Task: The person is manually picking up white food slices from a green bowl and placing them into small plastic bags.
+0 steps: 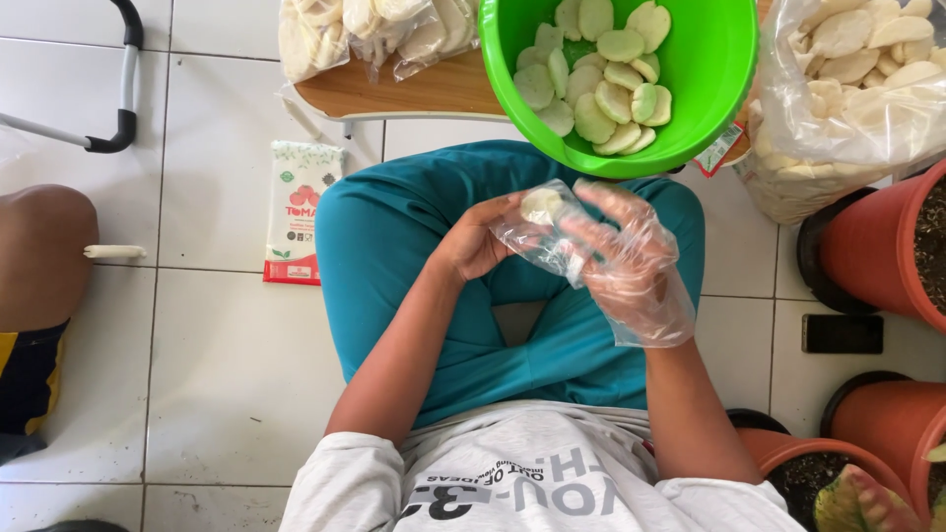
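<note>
My left hand is bare and grips a small clear plastic bag over my lap. A pale round cracker sits at the bag's mouth. My right hand wears a loose clear plastic glove and touches the bag and the cracker with its fingertips. Just beyond my hands a bright green bowl holds several pale round crackers.
A low wooden board carries clear bags of crackers. A big bag of crackers lies at the right, above orange plant pots. A packet lies on the white tiles. Another person's knee is at the left.
</note>
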